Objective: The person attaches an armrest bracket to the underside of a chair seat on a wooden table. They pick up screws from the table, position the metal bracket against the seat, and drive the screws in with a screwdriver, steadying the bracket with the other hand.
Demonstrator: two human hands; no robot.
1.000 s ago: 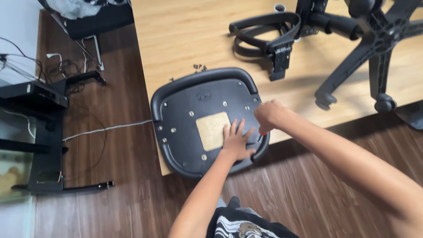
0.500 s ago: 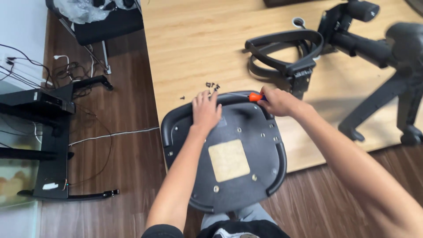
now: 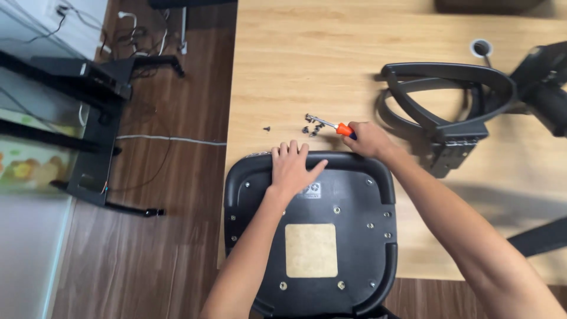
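1. Wood all round: a pale wooden board point(image 3: 354, 59) lies on the dark plank floor point(image 3: 177, 236), and my work sits on it
2. My left hand point(image 3: 292, 168) lies flat and open, fingers spread, on the far edge of the upturned black seat pan point(image 3: 331, 195); it grips nothing, only presses down
3. My right hand point(image 3: 367, 140) is closed round the orange-handled screwdriver point(image 3: 331, 125), just past the seat's far rim, its metal end pointing toward the loose screws point(image 3: 310, 130)
4. Those screws lie in a small scatter on the board, just beyond my left fingertips, with one stray screw point(image 3: 267, 128) a little apart to the left
5. By my reckoning, little is done: several bolts show in the seat's underside, yet no base or arm is fitted to it
6. The black armrest frame point(image 3: 449, 106) lies unattached to the right of my right hand
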